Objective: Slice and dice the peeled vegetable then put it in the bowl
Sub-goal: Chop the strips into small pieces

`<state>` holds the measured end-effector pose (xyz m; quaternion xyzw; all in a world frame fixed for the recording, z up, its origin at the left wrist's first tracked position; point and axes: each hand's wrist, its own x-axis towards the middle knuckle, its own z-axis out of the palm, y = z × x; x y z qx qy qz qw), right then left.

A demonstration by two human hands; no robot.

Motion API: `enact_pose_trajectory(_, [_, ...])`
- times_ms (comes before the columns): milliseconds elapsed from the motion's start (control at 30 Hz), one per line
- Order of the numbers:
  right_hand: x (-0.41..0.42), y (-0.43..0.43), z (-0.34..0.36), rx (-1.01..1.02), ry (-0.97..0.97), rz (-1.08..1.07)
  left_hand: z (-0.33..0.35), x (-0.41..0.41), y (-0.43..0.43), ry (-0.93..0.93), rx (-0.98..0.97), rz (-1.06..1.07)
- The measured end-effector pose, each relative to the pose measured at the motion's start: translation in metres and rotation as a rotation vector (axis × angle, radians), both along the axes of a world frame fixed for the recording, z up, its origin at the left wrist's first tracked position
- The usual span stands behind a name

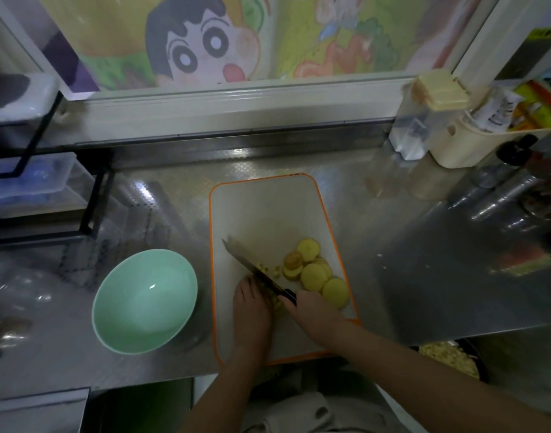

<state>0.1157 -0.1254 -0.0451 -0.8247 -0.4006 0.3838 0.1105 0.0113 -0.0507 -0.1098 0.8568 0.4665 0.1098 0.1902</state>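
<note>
A white cutting board (261, 210) with an orange rim lies on the steel counter. Several round yellow potato slices (314, 273) lie on its right side. Small diced bits (272, 270) sit beside the knife blade (252, 265). My right hand (311, 310) grips the knife's dark handle, blade pointing up and left. My left hand (252, 310) presses down on a stack of vegetable pieces (278, 304), mostly hidden between the two hands. The mint-green bowl (143, 303) stands empty left of the board.
A black wire rack with plastic trays (33, 182) stands at the back left. Containers, jars and a cream caddy (461, 142) crowd the back right. A dark bowl of chopped yellow food (449, 360) sits below the counter edge at right.
</note>
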Motion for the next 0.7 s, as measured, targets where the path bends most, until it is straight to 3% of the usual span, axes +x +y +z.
enact_pose_trajectory(233, [0.019, 0.002, 0.011, 0.119, 0.077, -0.053, 0.007, 0.000, 0.001, 0.063, 0.040, -0.091])
enact_pose_trajectory(433, [0.020, 0.005, 0.019, 0.111, 0.166, -0.008, 0.018, -0.005, 0.002, -0.071, -0.165, -0.012])
enact_pose_trajectory(700, [0.022, 0.014, 0.027, 0.189, 0.075, -0.015, 0.028, -0.014, 0.007, 0.233, -0.131, -0.220])
